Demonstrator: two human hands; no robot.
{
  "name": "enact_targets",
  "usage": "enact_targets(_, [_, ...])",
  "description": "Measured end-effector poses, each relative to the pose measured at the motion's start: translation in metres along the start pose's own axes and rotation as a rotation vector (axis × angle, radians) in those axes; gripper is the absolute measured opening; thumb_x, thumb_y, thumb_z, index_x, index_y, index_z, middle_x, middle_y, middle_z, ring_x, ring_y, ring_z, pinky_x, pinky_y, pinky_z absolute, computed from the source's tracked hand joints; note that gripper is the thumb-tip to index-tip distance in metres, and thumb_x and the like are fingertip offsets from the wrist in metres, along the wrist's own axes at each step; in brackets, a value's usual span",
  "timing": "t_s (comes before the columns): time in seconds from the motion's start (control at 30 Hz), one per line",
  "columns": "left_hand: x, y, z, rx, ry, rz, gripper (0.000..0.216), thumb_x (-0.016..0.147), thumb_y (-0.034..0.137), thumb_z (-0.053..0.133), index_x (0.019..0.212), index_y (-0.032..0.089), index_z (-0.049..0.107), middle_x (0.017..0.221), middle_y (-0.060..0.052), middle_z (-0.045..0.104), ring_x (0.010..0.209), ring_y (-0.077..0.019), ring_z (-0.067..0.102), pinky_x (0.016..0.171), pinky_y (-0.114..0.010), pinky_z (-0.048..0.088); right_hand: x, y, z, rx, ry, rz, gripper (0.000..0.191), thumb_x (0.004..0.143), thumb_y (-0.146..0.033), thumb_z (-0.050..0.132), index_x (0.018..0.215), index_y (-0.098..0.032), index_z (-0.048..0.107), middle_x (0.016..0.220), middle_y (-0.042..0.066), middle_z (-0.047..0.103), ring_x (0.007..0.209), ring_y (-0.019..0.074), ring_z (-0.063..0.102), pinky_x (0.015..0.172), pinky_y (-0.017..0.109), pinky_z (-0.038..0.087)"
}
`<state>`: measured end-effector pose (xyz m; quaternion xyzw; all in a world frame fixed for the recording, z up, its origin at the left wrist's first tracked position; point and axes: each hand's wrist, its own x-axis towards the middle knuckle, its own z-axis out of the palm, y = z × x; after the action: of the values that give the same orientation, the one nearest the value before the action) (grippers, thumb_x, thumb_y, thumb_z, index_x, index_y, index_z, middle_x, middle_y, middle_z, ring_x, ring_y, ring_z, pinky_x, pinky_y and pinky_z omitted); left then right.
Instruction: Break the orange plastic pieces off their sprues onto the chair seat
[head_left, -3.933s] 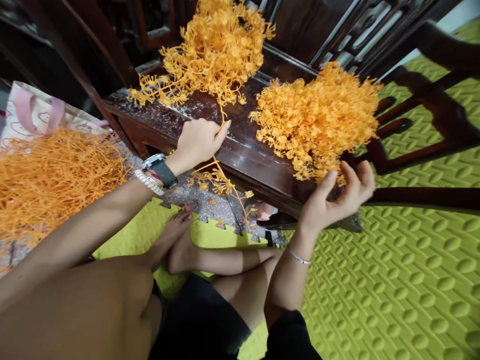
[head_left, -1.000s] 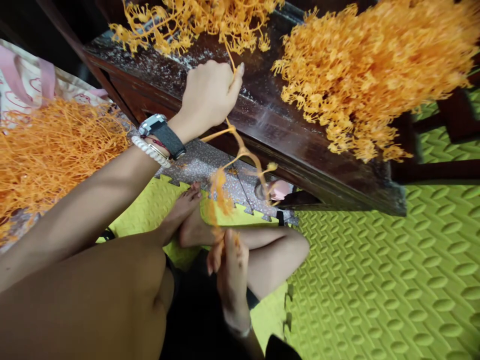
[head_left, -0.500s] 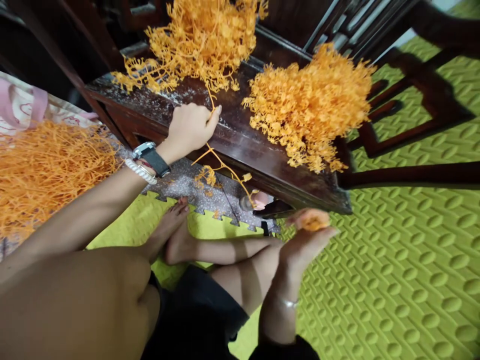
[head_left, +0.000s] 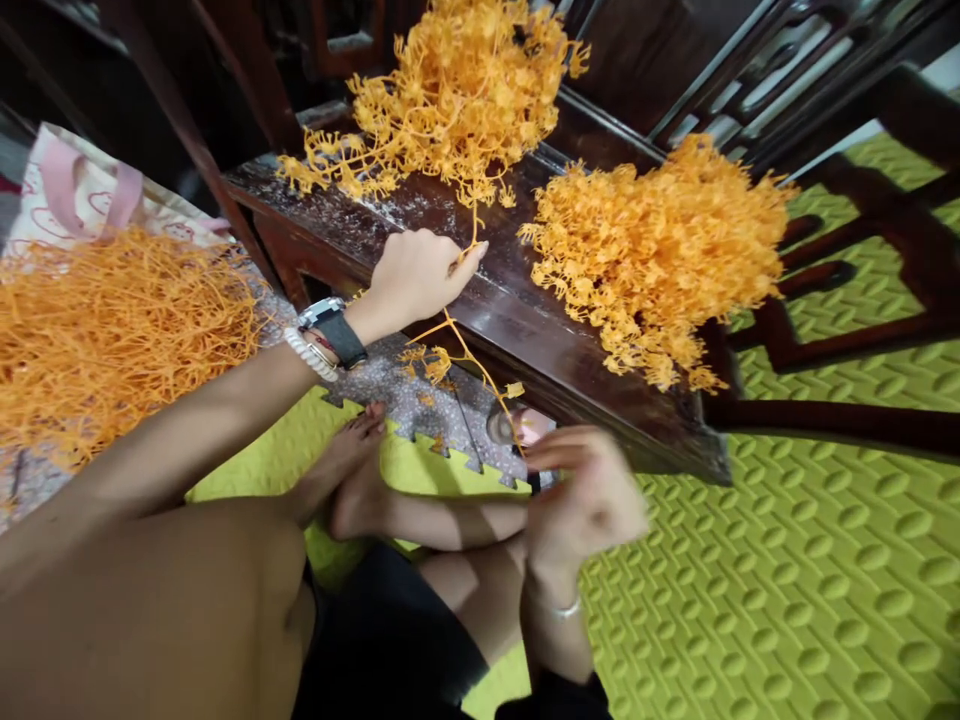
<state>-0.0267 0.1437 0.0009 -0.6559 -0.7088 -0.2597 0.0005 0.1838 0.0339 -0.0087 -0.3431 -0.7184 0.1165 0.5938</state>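
Note:
My left hand point(head_left: 427, 272), with a watch and a white bracelet on its wrist, pinches a thin orange plastic flower stem point(head_left: 474, 352) over the bench's front edge. The stem's upper end meets the pile of orange plastic flowers point(head_left: 465, 95); its forked lower end hangs down with a few small blossoms. My right hand point(head_left: 585, 490) is curled and blurred, its fingertips at the stem's lower tip. Its palm is turned away, so the orange pieces seen in it earlier are hidden. A second flower pile point(head_left: 660, 255) lies farther right on the bench.
The dark wooden bench point(head_left: 555, 345) carries both piles. Bare orange stems point(head_left: 112, 340) are heaped at the left, before a bag with pink handles point(head_left: 94, 190). Fallen orange bits and a pinkish object point(head_left: 534, 425) lie under the bench edge. Green mat point(head_left: 817, 570) covers the floor.
My right hand has turned over and moved left to the stem's lower tip, hiding its palm. The left hand keeps its pinch. The view has shifted, so the bench sits lower and farther right.

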Motion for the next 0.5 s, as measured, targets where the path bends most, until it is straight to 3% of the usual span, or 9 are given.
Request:
enact_targets(0.03, [0.0,0.0,0.0,-0.01,0.0,-0.004,0.067,0.091,0.056,0.015,0.072,0.016,0.065,0.066,-0.012,0.059,0.08,-0.026,0.057,0.073,-0.037,0.035,-0.018,-0.011,0.012,0.095,-0.245,0.043,0.03,0.09,-0.016,0.046,0.062,-0.019,0.056,0.057,-0.002,0.052,0.054,0.0116,0.051,0.056,0.026,0.04])
enact_targets(0.07, [-0.001,0.0,0.0,-0.018,-0.002,-0.009,0.067,0.092,0.056,0.015,0.072,0.016,0.065,0.067,-0.013,0.059,0.081,-0.0261,0.057,0.073,-0.038,0.034,-0.035,-0.016,0.025,0.144,-0.37,0.131,0.025,0.088,-0.018,0.052,0.062,-0.019,0.055,0.058,-0.003,0.051,0.053,0.0113,0.049,0.055,0.026,0.039])
enact_targets(0.1, [-0.001,0.0,-0.001,-0.021,-0.005,-0.016,0.067,0.092,0.055,0.015,0.073,0.016,0.065,0.068,-0.013,0.059,0.081,-0.0262,0.057,0.073,-0.038,0.034,-0.048,-0.015,0.038,0.168,-0.409,0.249,0.02,0.086,-0.02,0.056,0.066,-0.019,0.055,0.061,-0.002,0.053,0.057,0.0119,0.051,0.057,0.026,0.041])
enact_targets(0.17, [-0.001,0.001,-0.001,-0.012,-0.013,-0.025,0.067,0.092,0.054,0.015,0.073,0.015,0.066,0.068,-0.013,0.06,0.079,-0.0262,0.057,0.072,-0.038,0.034,-0.064,0.0,0.061,0.159,-0.33,0.508,0.01,0.081,-0.027,0.063,0.084,-0.019,0.057,0.078,0.001,0.06,0.074,0.015,0.058,0.069,0.029,0.046])
enact_targets(0.23, [-0.002,0.002,-0.002,0.003,-0.017,-0.02,0.068,0.093,0.054,0.015,0.073,0.014,0.066,0.068,-0.013,0.06,0.077,-0.0258,0.057,0.071,-0.037,0.033,-0.064,0.021,0.08,0.177,-0.212,0.676,0.036,0.074,-0.035,0.07,0.103,-0.019,0.054,0.101,0.007,0.06,0.095,0.0192,0.058,0.085,0.035,0.047])
enact_targets(0.3, [-0.002,0.002,-0.002,0.011,-0.014,-0.013,0.069,0.093,0.054,0.015,0.074,0.014,0.067,0.067,-0.013,0.06,0.077,-0.0254,0.058,0.07,-0.036,0.033,-0.054,0.037,0.094,0.282,-0.183,0.739,0.051,0.069,-0.04,0.073,0.11,-0.018,0.052,0.114,0.01,0.057,0.106,0.0214,0.055,0.095,0.039,0.043])
enact_targets(0.4, [-0.002,0.002,-0.003,0.017,-0.005,-0.011,0.07,0.093,0.053,0.013,0.077,0.015,0.069,0.069,-0.013,0.06,0.079,-0.0253,0.058,0.071,-0.036,0.034,-0.037,0.043,0.112,0.467,-0.176,0.769,0.042,0.074,-0.042,0.068,0.107,-0.018,0.054,0.109,0.009,0.059,0.104,0.0197,0.056,0.097,0.038,0.041])
enact_targets(0.5, [-0.002,0.002,-0.004,0.021,-0.01,-0.014,0.07,0.093,0.053,0.012,0.078,0.016,0.07,0.07,-0.013,0.061,0.08,-0.0256,0.059,0.071,-0.036,0.034,-0.034,0.039,0.128,0.439,-0.107,0.781,0.04,0.074,-0.039,0.069,0.105,-0.018,0.056,0.105,0.007,0.058,0.1,0.018,0.054,0.096,0.036,0.041])
